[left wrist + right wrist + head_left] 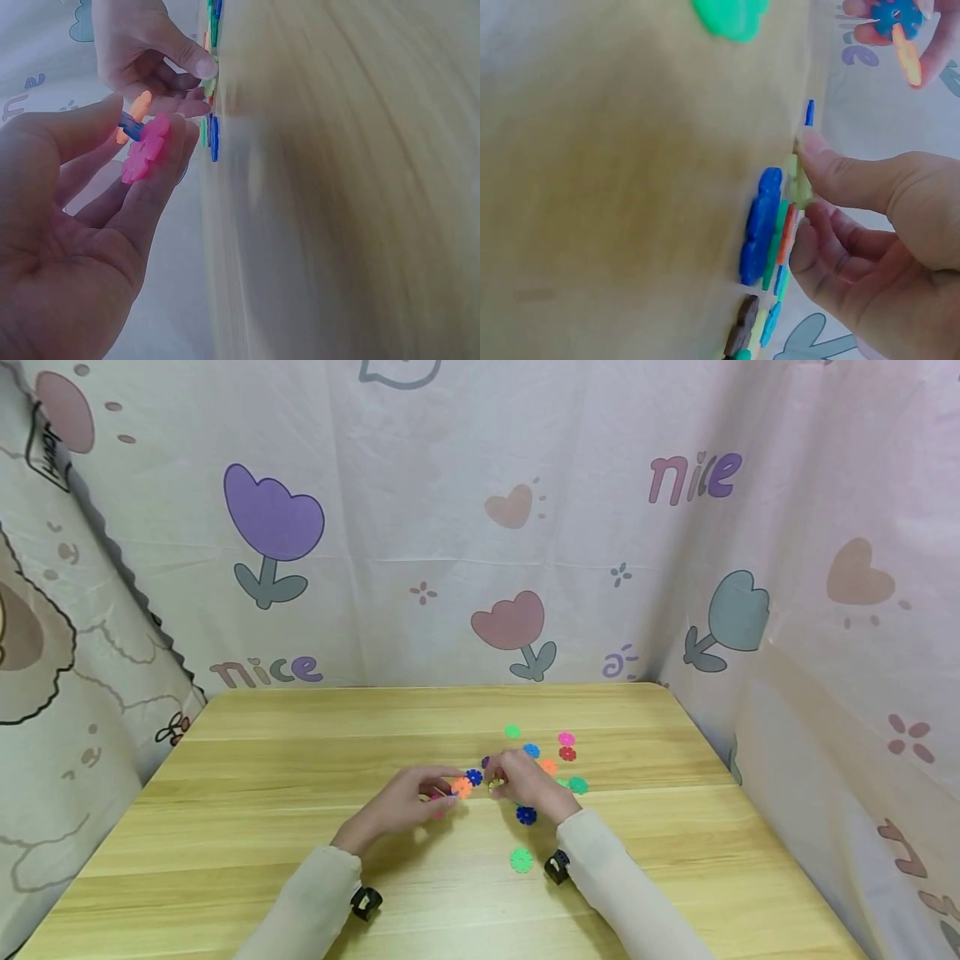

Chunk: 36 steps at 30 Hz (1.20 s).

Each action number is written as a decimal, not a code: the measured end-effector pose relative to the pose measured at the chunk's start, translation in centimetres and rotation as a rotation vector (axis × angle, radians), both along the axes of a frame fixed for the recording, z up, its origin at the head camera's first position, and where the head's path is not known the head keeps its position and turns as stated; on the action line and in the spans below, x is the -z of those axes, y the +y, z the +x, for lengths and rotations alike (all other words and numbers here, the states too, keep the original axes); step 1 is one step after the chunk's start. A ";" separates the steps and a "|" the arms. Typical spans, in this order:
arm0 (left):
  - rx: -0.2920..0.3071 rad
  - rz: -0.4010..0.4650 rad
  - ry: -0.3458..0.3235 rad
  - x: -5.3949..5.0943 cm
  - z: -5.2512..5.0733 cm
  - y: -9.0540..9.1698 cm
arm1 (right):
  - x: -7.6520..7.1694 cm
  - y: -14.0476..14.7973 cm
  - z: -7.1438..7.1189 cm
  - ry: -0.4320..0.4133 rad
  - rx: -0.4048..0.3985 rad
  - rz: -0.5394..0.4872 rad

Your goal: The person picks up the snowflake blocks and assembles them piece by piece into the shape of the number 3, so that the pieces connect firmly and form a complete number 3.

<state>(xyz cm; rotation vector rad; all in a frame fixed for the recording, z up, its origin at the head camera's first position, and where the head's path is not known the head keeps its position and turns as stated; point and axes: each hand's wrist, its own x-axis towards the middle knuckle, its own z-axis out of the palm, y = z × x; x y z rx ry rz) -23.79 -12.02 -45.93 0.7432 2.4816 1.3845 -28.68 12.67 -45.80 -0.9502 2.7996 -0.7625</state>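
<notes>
My left hand (401, 800) holds a small cluster of flower-shaped plastic discs above the table, between thumb and fingers. In the left wrist view a pink disc (145, 150), a blue disc (130, 127) and an orange disc (139, 112) are joined edge-wise at angles. My right hand (527, 783) is low over the tabletop, its thumb and fingertips pinching a yellow-green disc (800, 182) at the table surface. A dark blue disc (473, 777) lies between the hands. Another dark blue disc (527, 815) lies just below the right hand.
On the wooden table (247, 793), loose discs lie around the right hand: green (512, 732), pink (566, 739), red (567, 753), orange (549, 767) and teal (577, 785). A light green disc (521, 860) lies nearer. A printed curtain (420, 527) stands behind the table.
</notes>
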 end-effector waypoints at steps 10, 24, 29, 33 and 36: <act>-0.054 -0.004 0.002 -0.1 0.1 0.0 | -1.4 0.1 0.5 -0.003 0.013 -0.074; -0.094 0.020 0.010 -0.4 0.0 0.2 | -2.4 -1.0 1.5 0.041 -0.015 -0.163; -0.123 0.023 0.009 -0.5 -0.1 0.2 | -2.3 -1.2 1.5 0.053 -0.016 -0.183; -0.130 0.028 0.005 -0.7 -0.1 0.2 | -2.4 -1.4 1.6 0.060 -0.005 -0.194; -0.130 0.030 0.007 -0.7 -0.1 0.2 | -2.4 -1.5 1.7 0.076 -0.003 -0.205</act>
